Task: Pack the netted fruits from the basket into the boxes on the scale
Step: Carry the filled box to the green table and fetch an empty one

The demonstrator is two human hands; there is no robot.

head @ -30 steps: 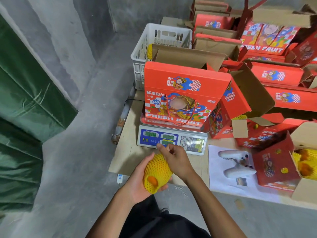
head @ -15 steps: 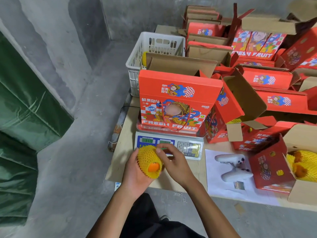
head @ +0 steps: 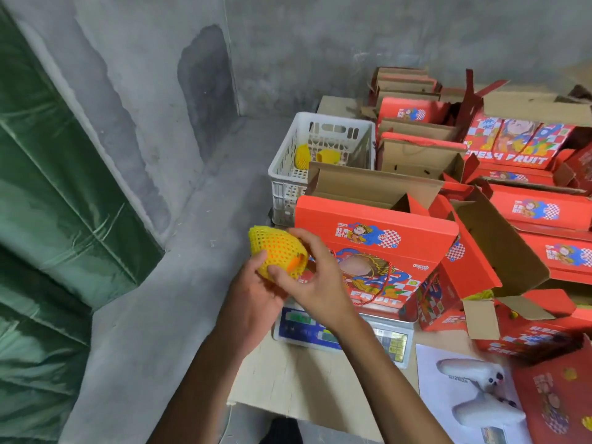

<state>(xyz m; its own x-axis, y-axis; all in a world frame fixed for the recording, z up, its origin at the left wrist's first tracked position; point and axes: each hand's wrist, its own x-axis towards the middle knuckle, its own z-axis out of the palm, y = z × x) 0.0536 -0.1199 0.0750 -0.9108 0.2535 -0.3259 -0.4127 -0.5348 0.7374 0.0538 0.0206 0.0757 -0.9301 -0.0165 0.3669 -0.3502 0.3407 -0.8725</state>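
- Cupping netted fruit (head: 278, 254) in left hand (head: 253, 302), fingers curled under.
- Pinching its net with right hand (head: 315, 283) (orange showing through).
- Hovering beside box (head: 378, 251) on scale (head: 346, 338).

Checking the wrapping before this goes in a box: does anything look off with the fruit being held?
Yes: the yellow net on the fruit held by both hands leaves a bare orange patch showing at its right end, near the right hand.
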